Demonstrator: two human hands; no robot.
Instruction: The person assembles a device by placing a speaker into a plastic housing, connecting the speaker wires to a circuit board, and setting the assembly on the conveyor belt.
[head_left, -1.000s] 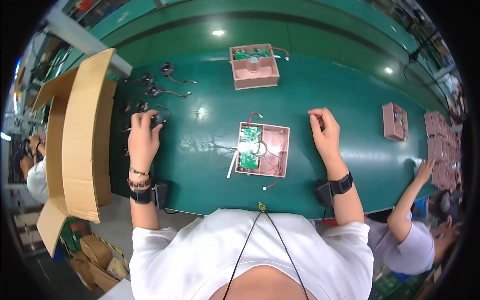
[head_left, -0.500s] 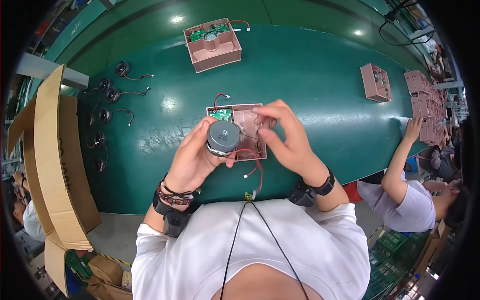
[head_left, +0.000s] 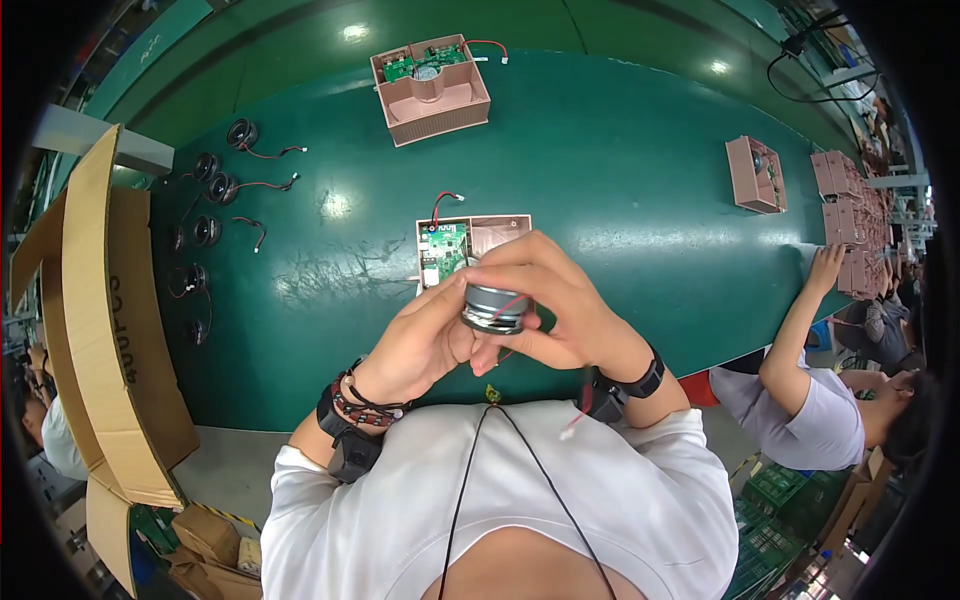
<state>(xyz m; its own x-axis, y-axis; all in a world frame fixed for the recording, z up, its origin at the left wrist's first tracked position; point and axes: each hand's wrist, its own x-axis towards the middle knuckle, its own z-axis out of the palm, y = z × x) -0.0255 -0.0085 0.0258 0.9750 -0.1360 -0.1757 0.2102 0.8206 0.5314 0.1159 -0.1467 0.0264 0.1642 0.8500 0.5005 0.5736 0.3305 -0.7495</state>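
A round grey speaker driver [head_left: 495, 308] with a shiny metal rim is held tilted on its side, close to me. My left hand [head_left: 415, 338] is closed against its left side. Around its top and right side curl the fingers of my right hand [head_left: 560, 305]. A red wire with a white plug dangles below the right hand, blurred. Just beyond both hands lies an open pink plastic housing [head_left: 500, 228], its near part hidden by them. A green circuit board [head_left: 444, 250] sits in its left compartment, and a red-and-black lead sticks out past the far edge.
Several loose speakers with leads [head_left: 222, 187] lie at the left, beside an open cardboard box [head_left: 135, 330]. Another pink housing [head_left: 435, 125] stands at the far side, and one [head_left: 752, 178] at the right. A co-worker's arm [head_left: 795, 325] rests near stacked pink housings [head_left: 848, 220].
My right hand has come over from the housing and closed on the speaker. The speaker has turned from back-up onto its side and moved right and nearer to me.
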